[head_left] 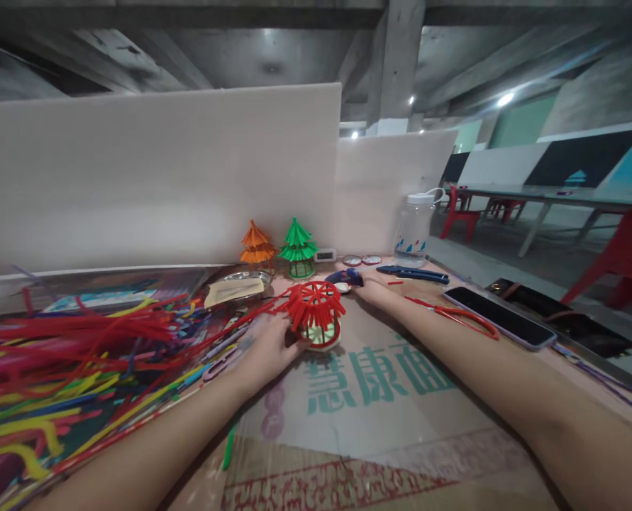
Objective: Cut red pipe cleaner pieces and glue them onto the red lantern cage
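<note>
Seems well along: red straw pavilion (pixel 316 312) already roofed in fanned glossy tubes over thin posts and a pale round base, like the finished orange pavilion (pixel 257 246) and green pavilion (pixel 298 245) beyond the fingertips; stray long strand probably left to trim. Half-closed round its base on the table (pixel 379 404), fingers (pixel 290 339) of the left hand (pixel 270 349). Against a dark blue tool (pixel 346 277), right hand (pixel 373 289), grip impossible to tell. Loose straws (pixel 81 348) heaped left of the fingers

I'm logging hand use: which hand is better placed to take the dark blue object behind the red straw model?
Probably right: the right hand lies at the dark blue object, while the left hand is against the red straw model.
</note>
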Demonstrator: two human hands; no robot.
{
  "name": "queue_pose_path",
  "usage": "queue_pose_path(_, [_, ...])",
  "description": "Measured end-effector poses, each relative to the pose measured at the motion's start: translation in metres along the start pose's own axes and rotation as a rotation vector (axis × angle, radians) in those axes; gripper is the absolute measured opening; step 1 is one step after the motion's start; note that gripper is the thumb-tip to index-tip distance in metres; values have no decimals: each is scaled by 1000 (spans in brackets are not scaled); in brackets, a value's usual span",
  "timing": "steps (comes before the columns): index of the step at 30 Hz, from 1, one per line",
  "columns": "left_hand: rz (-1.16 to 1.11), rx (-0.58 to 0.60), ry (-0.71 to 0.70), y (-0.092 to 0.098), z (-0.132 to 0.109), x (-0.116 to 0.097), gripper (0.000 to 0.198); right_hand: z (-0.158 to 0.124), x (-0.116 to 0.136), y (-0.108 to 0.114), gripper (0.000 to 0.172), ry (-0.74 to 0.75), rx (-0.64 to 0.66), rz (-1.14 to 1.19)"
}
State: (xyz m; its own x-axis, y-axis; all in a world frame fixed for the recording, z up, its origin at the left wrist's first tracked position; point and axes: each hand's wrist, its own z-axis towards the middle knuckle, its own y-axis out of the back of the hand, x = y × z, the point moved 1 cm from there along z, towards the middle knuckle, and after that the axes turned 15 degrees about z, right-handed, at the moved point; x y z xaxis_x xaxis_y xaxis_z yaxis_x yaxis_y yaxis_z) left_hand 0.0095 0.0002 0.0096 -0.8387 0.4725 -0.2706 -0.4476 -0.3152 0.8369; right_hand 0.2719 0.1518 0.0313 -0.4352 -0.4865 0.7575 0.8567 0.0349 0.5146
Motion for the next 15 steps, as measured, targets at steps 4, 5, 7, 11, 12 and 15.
queue_pose_path(4, [29, -33, -17, 0, 1, 0, 27, -14, 12, 12, 11, -43, -96, -49])
queue_pose_path(5, [36, -37, -21, 0, 1, 0, 27, -20, 16, 15, 12, -55, -92, -49])
queue_pose_path(7, [55, -49, -14, -1, 0, 2, 29, -37, 23, 19, 22, -95, -64, -26])
queue_pose_path(11, [49, -98, 25, -3, 0, 8, 30, -84, 42, 21, 34, -140, -78, 272])
queue_pose_path(12, [40, -105, 32, -3, 1, 10, 29, -95, 48, 21, 34, -82, -90, 348])
queue_pose_path(15, [34, -119, 52, -4, 2, 14, 28, -121, 64, 20, 31, 105, -66, 349])
